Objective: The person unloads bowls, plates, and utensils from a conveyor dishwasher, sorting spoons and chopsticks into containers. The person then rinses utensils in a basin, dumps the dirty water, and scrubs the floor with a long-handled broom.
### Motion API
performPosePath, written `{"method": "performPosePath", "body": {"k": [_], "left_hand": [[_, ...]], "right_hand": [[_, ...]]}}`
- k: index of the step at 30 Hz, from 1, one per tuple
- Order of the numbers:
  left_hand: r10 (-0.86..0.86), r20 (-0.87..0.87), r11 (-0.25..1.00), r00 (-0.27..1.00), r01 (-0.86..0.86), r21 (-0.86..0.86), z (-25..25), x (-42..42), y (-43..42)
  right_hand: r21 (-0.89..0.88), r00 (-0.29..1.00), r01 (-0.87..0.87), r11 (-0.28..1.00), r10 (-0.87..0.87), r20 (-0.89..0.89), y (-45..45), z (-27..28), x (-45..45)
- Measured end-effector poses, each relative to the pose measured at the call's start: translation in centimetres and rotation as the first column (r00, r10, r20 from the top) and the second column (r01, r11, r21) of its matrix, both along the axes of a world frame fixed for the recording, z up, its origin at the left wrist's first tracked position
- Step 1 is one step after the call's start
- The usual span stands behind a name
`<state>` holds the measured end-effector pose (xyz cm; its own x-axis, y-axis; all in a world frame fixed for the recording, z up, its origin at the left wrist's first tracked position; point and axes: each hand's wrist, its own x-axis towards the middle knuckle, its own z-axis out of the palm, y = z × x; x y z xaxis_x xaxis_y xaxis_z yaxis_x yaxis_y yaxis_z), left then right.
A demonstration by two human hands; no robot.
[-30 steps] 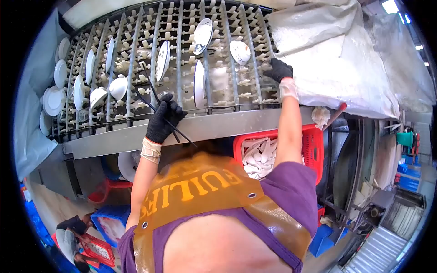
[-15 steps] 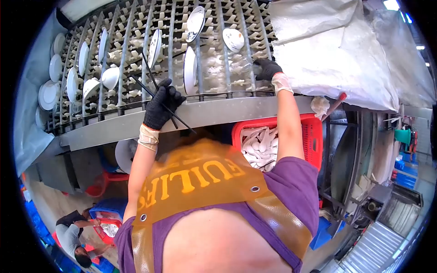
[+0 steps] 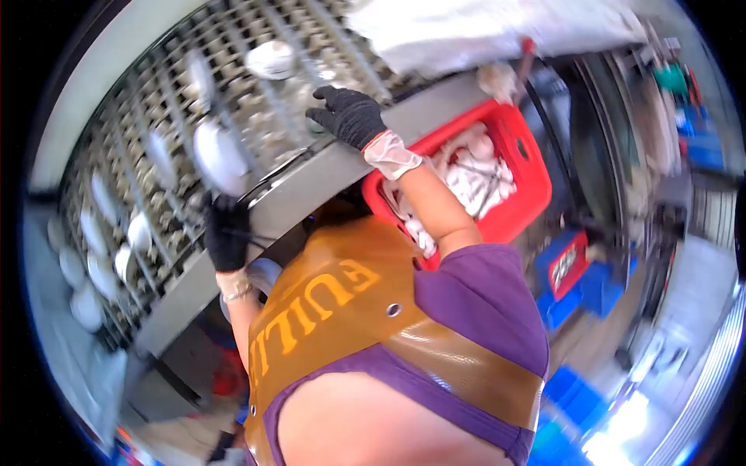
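Observation:
My left hand [image 3: 227, 233], in a black knitted glove, is blurred at the front edge of the pegged conveyor [image 3: 268, 144]. Thin dark chopsticks [image 3: 263, 237] stick out from its closed fingers. Just beyond it a white oval plate [image 3: 220, 158] leans among the pegs. My right hand [image 3: 347, 116], gloved the same way, reaches over the conveyor's edge with thumb and fingers apart. Close to its fingertips lies something clear, too blurred to name. Farther in, a white bowl [image 3: 270, 60] rests on the pegs.
A red basket [image 3: 527, 198] of white spoons [image 3: 474, 182] stands below my right arm. More white dishes [image 3: 101, 276] line the conveyor's left part. White sheeting [image 3: 497, 31] covers its right end. A metal ledge [image 3: 291, 203] runs along the front. Blue crates [image 3: 575, 400] are on the floor.
My view has turned and shifted right, blurring the picture. My right hand has drawn back toward the conveyor's front edge; my left hand is lower, with the chopsticks still in it.

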<state>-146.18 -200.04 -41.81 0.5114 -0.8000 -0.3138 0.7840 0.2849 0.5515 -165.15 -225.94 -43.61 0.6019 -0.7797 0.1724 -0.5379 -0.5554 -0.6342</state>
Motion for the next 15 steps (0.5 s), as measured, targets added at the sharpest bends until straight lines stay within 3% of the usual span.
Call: {"method": "performPosePath", "body": {"k": [1,2,3,4,5,6,7,8,9,11,13,15], "left_hand": [[-0.003,0.011,1.0,1.0,0.003,0.003,0.1,0.1,0.1],[-0.014,0.027,1.0,1.0,0.013,0.019,0.5,-0.2,-0.5],[-0.015,0.049,0.999,0.999,0.014,0.03,1.1,-0.7,-0.4],[-0.055,0.124,0.996,0.991,0.046,0.076,1.0,-0.5,-0.1],[-0.061,0.156,0.995,0.986,0.047,0.089,2.3,-1.4,-0.8],[-0.07,0.185,0.993,0.98,0.051,0.102,2.1,-1.5,-1.0],[-0.075,0.215,0.992,0.974,0.052,0.111,1.8,-1.2,-1.1],[-0.094,0.09,0.995,0.992,0.095,-0.007,0.8,0.3,-0.3],[0.01,0.209,0.995,0.978,-0.031,0.097,2.7,-1.8,-1.5],[-0.002,0.117,0.999,0.993,-0.004,0.048,0.2,0.6,0.0],[0.038,0.149,0.993,0.988,-0.054,0.109,0.6,0.3,-0.9],[-0.128,0.063,0.985,0.99,0.134,-0.107,-0.4,2.1,-0.1]], "right_hand": [[0.062,0.985,0.124,0.99,-0.13,0.117,0.2,0.6,-1.9],[-0.124,0.951,0.288,0.95,-0.267,0.157,-0.5,-0.9,-4.7],[-0.232,0.903,0.422,0.876,-0.429,0.022,-1.5,-3.3,-8.3],[-0.374,0.849,0.529,0.762,-0.469,0.244,-2.5,-7.2,-12.7],[-0.468,0.804,0.547,0.695,-0.591,0.062,-3.9,-10.4,-17.3],[-0.184,0.593,0.8,0.572,-0.801,0.088,-3.7,-10.7,-20.5],[-0.309,0.465,0.786,0.535,-0.842,-0.274,-4.4,-12.8,-24.5],[-0.175,0.404,0.869,0.463,-0.868,-0.287,-5.1,-14.9,-28.0],[-0.029,0.346,0.927,0.373,-0.884,-0.315,-5.6,-17.5,-31.5],[-0.023,0.453,0.725,0.688,-0.502,-0.736,-7.6,-22.9,-37.6],[-0.052,0.446,0.623,0.781,-0.409,-0.797,-8.9,-25.8,-39.7],[0.109,0.47,0.807,0.581,-0.52,-0.713,-11.8,-30.2,-41.8]]}}
